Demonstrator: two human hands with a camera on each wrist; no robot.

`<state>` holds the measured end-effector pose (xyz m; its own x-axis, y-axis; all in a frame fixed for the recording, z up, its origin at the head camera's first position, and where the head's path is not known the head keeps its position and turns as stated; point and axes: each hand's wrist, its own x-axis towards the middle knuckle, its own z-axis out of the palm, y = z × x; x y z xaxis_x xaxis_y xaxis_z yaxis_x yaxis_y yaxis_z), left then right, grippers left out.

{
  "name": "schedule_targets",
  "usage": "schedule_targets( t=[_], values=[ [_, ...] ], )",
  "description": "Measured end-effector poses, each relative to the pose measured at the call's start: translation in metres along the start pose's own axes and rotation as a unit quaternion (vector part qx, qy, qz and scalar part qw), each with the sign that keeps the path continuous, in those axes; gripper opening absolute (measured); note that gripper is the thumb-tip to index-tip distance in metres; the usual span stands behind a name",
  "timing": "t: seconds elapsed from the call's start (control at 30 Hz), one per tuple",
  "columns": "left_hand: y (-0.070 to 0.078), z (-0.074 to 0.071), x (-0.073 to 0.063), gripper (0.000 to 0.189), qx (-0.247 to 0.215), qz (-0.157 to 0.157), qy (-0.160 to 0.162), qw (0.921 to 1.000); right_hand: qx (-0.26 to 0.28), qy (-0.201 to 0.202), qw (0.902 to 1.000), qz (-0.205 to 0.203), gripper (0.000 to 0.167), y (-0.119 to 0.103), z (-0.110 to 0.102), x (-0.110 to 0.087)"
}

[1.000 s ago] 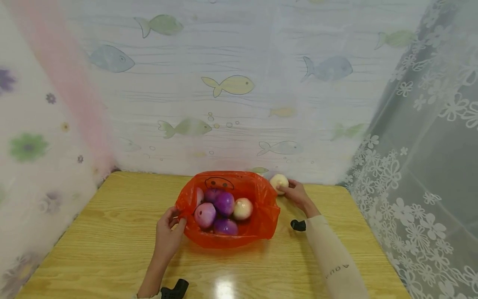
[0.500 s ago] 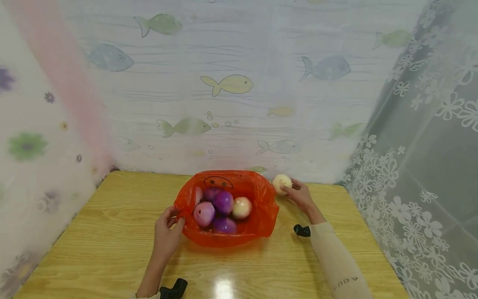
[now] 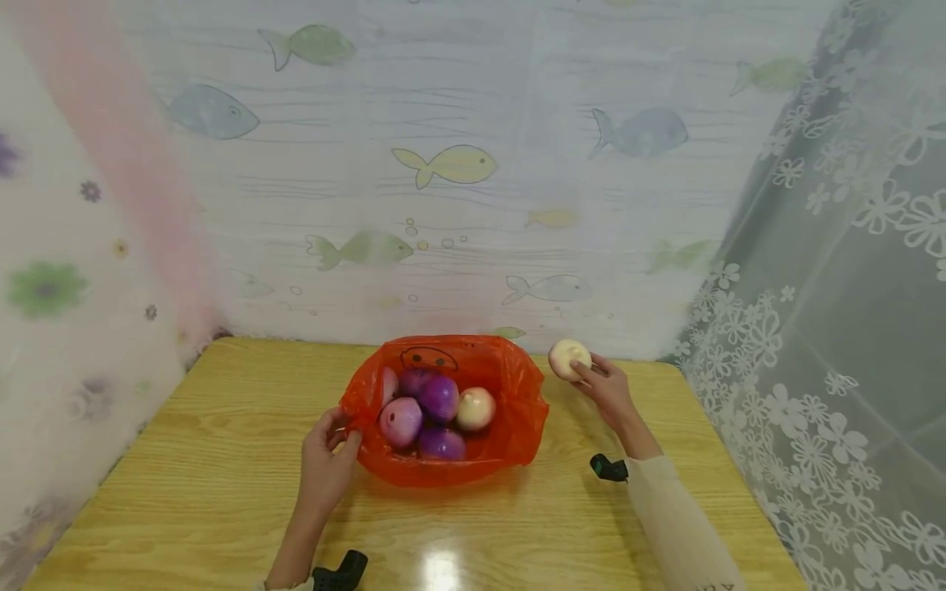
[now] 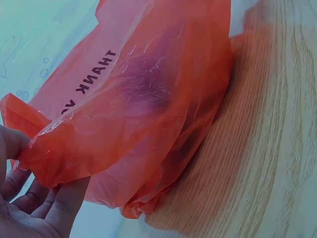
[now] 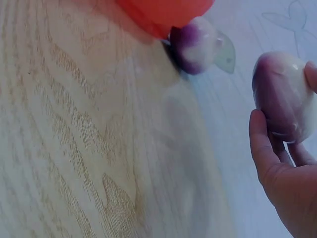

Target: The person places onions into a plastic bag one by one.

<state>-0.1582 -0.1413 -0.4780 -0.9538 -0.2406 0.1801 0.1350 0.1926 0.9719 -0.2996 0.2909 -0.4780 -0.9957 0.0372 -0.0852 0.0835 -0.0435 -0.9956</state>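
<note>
A red plastic bag (image 3: 443,474) stands open on the table, its mouth facing up. Inside lie several onions: purple ones (image 3: 439,399), a pinkish one (image 3: 401,422) and a pale one (image 3: 475,408). My left hand (image 3: 325,464) pinches the bag's left rim between thumb and fingers; in the left wrist view the thin film (image 4: 124,144) bunches at those fingers. To the right of the bag, my right hand (image 3: 609,398) holds up a purple-and-white onion (image 5: 280,96), thumb on one side and fingers on the other. Another onion (image 5: 195,47) sits beside the bag in the right wrist view.
The wooden table (image 3: 222,460) ends at a back wall covering (image 3: 458,213) printed with fish. White flowered lace (image 3: 783,410) hangs along the right. A black wrist device (image 3: 609,468) juts from the right arm, another (image 3: 340,570) from the left.
My right hand has carried the onion a little to the right, away from the bag, turning it slightly. The left hand keeps its grip on the bag's rim.
</note>
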Motion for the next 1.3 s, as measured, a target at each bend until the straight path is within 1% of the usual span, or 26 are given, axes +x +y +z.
schedule_targets(
  t=[0.13,0.27,0.53,0.77,1.0,1.17,1.3],
  values=[
    [0.000,-0.001,-0.001,0.032,0.003,-0.001,0.001,1.0000,0.017,0.001,0.9998,-0.007,0.066,-0.005,-0.001,-0.009],
    [0.000,-0.001,-0.001,0.033,0.005,-0.003,0.001,1.0000,0.016,0.002,0.9998,-0.014,0.063,-0.011,-0.001,-0.019],
    [-0.002,-0.004,-0.001,0.034,0.003,-0.008,-0.001,1.0000,0.020,-0.024,0.9992,-0.023,0.065,-0.026,0.000,-0.044],
    [-0.003,-0.006,-0.003,0.033,0.005,-0.010,0.001,0.9999,0.024,-0.051,0.9976,-0.040,0.061,-0.037,0.006,-0.069],
    [-0.001,-0.006,-0.004,0.034,0.008,-0.014,0.000,0.9999,0.018,-0.070,0.9961,-0.051,0.062,-0.052,0.013,-0.090],
    [0.001,-0.007,-0.004,0.033,0.004,-0.019,-0.007,0.9998,0.017,-0.103,0.9913,-0.079,0.060,-0.067,0.027,-0.108],
    [0.003,-0.007,-0.003,0.033,0.000,-0.017,-0.007,0.9998,0.015,-0.154,0.9837,-0.092,0.059,-0.076,0.046,-0.120]
  ],
)
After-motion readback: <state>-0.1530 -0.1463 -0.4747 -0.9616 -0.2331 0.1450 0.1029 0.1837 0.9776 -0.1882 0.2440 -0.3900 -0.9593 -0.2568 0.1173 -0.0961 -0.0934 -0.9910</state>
